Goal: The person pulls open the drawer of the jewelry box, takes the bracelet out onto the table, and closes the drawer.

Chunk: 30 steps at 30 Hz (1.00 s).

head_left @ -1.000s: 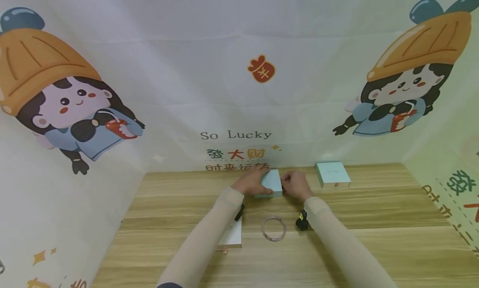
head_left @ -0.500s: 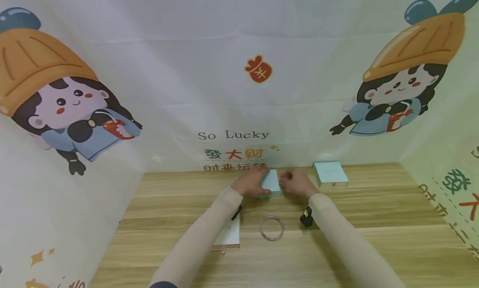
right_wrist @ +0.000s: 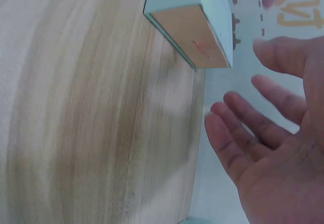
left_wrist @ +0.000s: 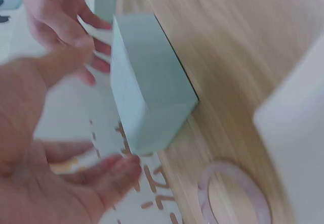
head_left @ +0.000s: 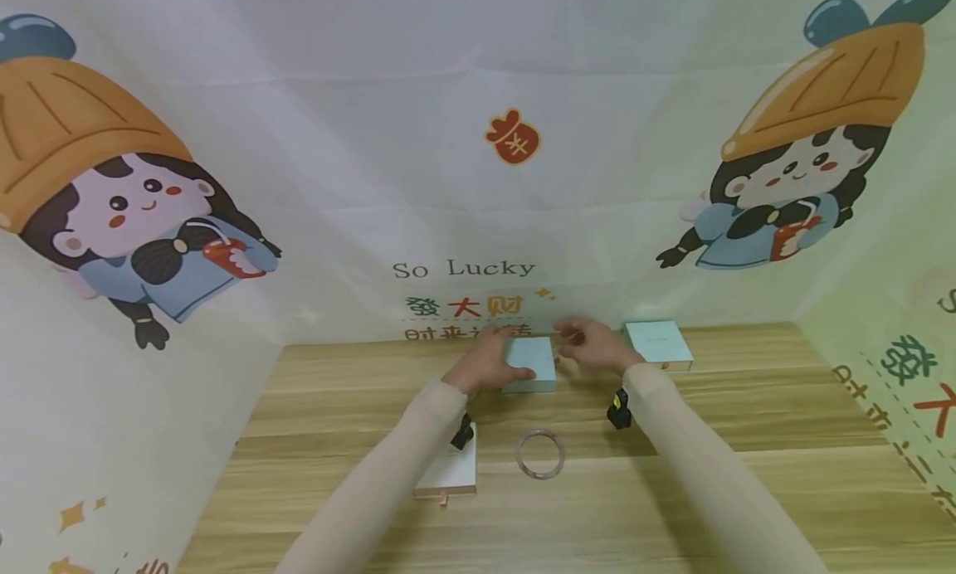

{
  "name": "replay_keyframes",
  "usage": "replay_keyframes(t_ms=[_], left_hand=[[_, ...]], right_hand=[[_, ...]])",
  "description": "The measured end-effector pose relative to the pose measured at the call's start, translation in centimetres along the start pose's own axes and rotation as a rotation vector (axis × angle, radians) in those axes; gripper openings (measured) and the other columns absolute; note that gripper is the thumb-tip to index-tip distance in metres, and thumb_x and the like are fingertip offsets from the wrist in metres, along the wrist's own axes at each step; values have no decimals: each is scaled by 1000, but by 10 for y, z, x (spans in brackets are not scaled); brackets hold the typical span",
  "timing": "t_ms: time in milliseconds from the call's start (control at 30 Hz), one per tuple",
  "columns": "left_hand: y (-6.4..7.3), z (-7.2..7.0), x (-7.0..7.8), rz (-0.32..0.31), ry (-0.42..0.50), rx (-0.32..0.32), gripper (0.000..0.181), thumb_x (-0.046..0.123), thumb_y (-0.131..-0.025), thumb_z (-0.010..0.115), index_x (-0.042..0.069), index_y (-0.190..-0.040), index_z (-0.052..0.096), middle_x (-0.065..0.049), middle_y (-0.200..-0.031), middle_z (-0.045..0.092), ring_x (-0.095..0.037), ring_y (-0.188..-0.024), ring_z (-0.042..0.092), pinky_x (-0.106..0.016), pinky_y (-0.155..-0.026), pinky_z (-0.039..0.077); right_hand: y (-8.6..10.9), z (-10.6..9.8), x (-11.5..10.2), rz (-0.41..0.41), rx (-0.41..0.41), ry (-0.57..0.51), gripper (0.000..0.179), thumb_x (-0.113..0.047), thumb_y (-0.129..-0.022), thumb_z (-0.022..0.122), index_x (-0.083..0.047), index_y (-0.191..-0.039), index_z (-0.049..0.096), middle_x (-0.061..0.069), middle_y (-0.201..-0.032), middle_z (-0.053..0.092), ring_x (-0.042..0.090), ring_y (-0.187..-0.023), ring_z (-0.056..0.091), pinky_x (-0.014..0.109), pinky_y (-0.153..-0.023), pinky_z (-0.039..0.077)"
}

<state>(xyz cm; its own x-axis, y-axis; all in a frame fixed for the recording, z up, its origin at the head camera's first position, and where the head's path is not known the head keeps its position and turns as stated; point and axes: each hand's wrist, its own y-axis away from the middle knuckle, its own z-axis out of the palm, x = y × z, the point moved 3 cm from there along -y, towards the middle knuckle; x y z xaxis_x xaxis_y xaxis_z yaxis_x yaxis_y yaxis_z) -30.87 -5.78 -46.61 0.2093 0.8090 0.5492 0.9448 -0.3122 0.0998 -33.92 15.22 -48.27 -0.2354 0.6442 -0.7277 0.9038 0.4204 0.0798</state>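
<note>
A pale teal drawer box [head_left: 532,360] sits near the back edge of the table. Its tan end with a small pink ribbon tab [right_wrist: 202,49] faces right. My left hand [head_left: 489,362] is at the box's left side, thumb and fingers spread. In the left wrist view, a gap shows between those fingers and the box. To the box's right, my right hand [head_left: 593,346] is apart from it, fingers loosely bent around nothing. A translucent pinkish bangle [head_left: 540,454] lies on the table in front of the box.
Beyond my right hand stands a second teal box [head_left: 659,343] by the back wall. A white box [head_left: 451,470] with a ribbon tab lies partly under my left forearm. A printed cloth [head_left: 373,184] hangs behind the wooden table [head_left: 709,508].
My right hand has drawn away from the box's right end and its fingers have loosened. My left hand has eased back to the left, uncovering more of the box top.
</note>
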Motion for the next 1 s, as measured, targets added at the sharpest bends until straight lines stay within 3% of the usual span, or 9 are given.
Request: replay_keyframes(t_ms=[133, 267, 467, 567, 767, 1000], left_hand=[[8, 0, 4, -53, 44, 63, 87, 30, -84, 86, -5, -150, 42, -25, -151, 48, -39, -138, 49, -49, -118, 43], [11, 7, 2, -62, 85, 103, 75, 21, -80, 89, -7, -138, 51, -23, -130, 63, -36, -118, 62, -47, -106, 53], [7, 15, -6, -104, 76, 112, 60, 17, -80, 88, -7, -125, 56, -21, -114, 68, -33, -103, 67, -46, -95, 58], [7, 15, -8, -112, 75, 120, 64, 17, -80, 88, -8, -128, 55, -23, -118, 67, -36, -107, 67, -47, -96, 57], [6, 14, -10, -99, 95, 111, 78, 16, -81, 87, -10, -143, 48, -30, -142, 57, -45, -132, 56, -51, -112, 49], [1, 11, -14, -125, 107, 73, 69, 14, -83, 85, -8, -142, 54, -23, -147, 57, -40, -137, 53, -48, -117, 44]], right_hand=[[-3, 0, 2, -19, -50, -22, 56, -22, -101, 63, -6, -152, 46, 20, -154, 50, 43, -139, 50, 60, -112, 45], [-7, 5, 8, -43, -81, -45, 59, -22, -100, 67, -5, -152, 46, 20, -154, 50, 43, -140, 49, 60, -115, 42], [-8, 12, 7, -43, -101, -28, 56, -20, -99, 67, -2, -149, 49, 24, -147, 56, 43, -137, 52, 57, -114, 44], [-7, 14, 5, -32, -99, -44, 54, -18, -100, 67, -2, -149, 49, 25, -146, 56, 43, -136, 53, 57, -114, 45], [-4, 15, 8, -12, -74, -65, 53, -17, -98, 69, -3, -146, 51, 24, -143, 58, 42, -134, 54, 56, -113, 46], [-3, 17, 13, 31, -6, -96, 53, -19, -94, 76, -3, -139, 56, 21, -135, 62, 37, -128, 59, 51, -110, 49]])
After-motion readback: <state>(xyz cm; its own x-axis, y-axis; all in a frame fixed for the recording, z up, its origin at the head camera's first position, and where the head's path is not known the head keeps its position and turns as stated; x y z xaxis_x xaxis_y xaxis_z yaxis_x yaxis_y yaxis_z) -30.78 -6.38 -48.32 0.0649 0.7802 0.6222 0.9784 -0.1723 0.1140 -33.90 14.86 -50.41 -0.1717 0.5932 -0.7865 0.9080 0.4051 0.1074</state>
